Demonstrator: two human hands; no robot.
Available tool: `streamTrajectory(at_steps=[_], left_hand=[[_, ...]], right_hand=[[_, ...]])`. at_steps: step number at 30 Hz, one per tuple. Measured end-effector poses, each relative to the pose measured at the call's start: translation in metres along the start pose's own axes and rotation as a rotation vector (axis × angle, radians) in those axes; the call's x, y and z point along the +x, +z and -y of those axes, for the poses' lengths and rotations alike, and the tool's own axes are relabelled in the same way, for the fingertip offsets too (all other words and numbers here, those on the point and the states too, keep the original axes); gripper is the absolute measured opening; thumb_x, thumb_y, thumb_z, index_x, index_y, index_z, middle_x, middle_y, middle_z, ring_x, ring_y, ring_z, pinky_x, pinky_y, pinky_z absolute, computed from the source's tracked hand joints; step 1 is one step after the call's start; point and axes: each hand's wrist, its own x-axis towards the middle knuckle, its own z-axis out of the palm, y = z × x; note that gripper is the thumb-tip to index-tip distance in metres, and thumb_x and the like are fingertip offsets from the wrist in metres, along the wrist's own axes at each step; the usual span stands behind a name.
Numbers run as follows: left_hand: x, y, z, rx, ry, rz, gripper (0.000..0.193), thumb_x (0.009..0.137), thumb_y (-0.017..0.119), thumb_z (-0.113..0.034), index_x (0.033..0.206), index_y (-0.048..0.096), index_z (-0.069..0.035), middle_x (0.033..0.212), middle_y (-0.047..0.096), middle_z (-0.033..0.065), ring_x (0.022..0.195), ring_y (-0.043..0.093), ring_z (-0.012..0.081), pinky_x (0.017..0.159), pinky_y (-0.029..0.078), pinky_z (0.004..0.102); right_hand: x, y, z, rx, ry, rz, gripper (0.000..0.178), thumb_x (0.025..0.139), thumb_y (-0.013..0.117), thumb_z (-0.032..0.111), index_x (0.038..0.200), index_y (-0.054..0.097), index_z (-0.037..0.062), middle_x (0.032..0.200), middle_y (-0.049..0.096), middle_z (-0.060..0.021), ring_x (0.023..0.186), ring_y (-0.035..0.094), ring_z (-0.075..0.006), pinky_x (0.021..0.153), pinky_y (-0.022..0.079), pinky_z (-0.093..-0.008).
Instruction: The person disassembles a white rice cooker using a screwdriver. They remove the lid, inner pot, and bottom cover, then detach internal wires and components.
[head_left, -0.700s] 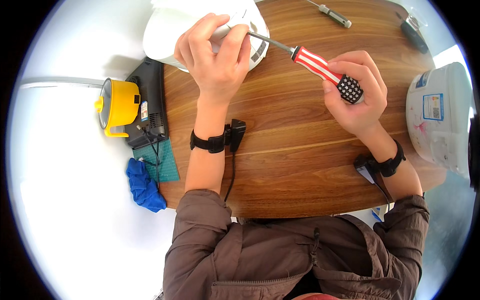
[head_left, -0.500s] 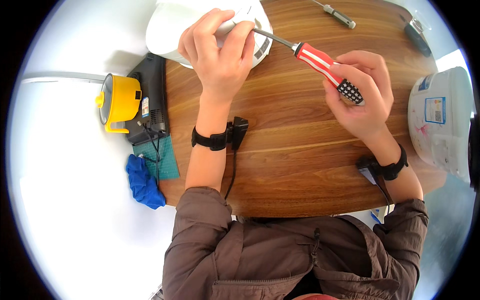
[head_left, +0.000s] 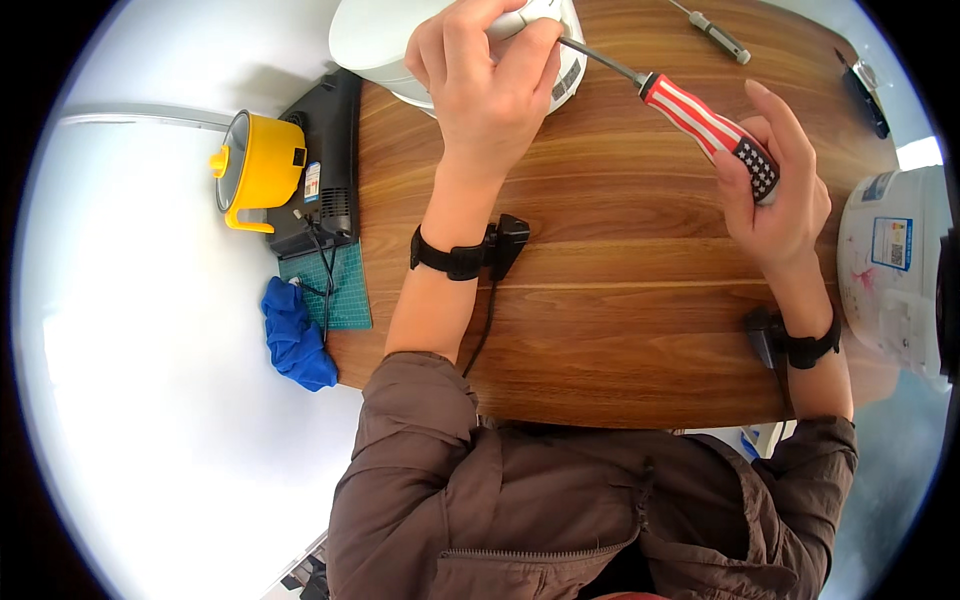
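A screwdriver with a red-and-white striped handle and a dark, starred butt end slants from upper left to lower right. Around the butt end is my right hand, thumb on one side, with one finger raised off the handle. My left hand pinches near the far end of the metal shaft, where the tip is hidden by my fingers. This hand is against a white rounded appliance at the top edge, which is partly cut off by the picture.
At left, a yellow pot sits by a black device, near a green cutting mat and blue cloth. A second screwdriver and a dark object lie far right. A white container stands at right.
The whole view has shifted, so things appear farther right and higher. One finger of my right hand has lifted from the handle, which seems turned, showing more of its starred end.
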Motion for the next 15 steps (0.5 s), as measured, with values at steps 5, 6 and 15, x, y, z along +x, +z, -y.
streamTrajectory(at_steps=[5,6,15], left_hand=[[0.001,-0.003,-0.004,-0.013,-0.039,0.020,0.029,0.071,0.086,-0.004,0.096,0.075,-0.015,0.119,0.066,0.0070,0.111,0.062,0.0295,0.098,0.043,0.0442],[0.002,-0.004,-0.005,-0.015,-0.050,0.031,0.029,0.071,0.086,-0.004,0.096,0.075,-0.015,0.119,0.066,0.0070,0.111,0.062,0.0295,0.098,0.043,0.0441],[0.003,-0.003,-0.003,-0.008,-0.019,0.013,0.028,0.072,0.086,-0.002,0.096,0.076,-0.013,0.120,0.065,0.0070,0.112,0.061,0.0297,0.098,0.043,0.0437]], right_hand=[[0.005,-0.001,0.006,0.025,-0.255,-0.072,0.052,0.081,0.091,0.002,0.128,0.072,0.0065,0.114,0.068,-0.0121,0.080,0.065,-0.0186,0.062,0.053,-0.0279],[0.006,0.000,0.008,0.022,-0.278,-0.049,0.049,0.080,0.091,0.001,0.125,0.073,0.0082,0.114,0.067,-0.0116,0.080,0.063,-0.0182,0.062,0.051,-0.0271],[0.009,-0.007,0.009,0.176,-0.107,-0.013,0.046,0.090,0.083,0.008,0.132,0.066,-0.0021,0.119,0.074,-0.0167,0.091,0.074,-0.0230,0.075,0.060,-0.0307]])
